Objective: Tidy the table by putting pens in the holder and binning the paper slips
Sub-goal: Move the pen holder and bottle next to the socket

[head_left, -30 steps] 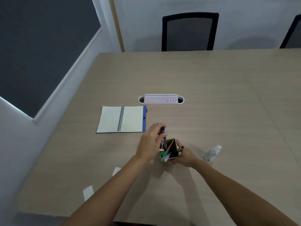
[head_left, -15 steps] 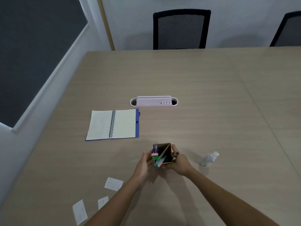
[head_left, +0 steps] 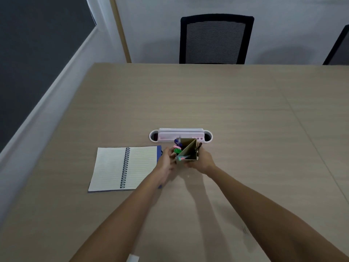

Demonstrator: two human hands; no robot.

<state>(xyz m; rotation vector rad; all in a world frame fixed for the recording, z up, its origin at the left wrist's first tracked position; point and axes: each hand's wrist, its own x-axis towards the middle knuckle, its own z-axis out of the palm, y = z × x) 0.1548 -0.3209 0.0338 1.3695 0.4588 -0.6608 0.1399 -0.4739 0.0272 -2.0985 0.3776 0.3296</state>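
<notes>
Beige desk (head_left: 236,110) fills your view, and on it your left hand (head_left: 165,160) and right hand (head_left: 203,161) clasp the cardboard holder (head_left: 188,151) between their fingers, pens (head_left: 178,148) standing inside. Just beyond your fingers sits a white cable tray (head_left: 180,134); left of them lies an open spiral notebook (head_left: 120,168), and one paper slip (head_left: 133,259) shows far back at your elbow.
</notes>
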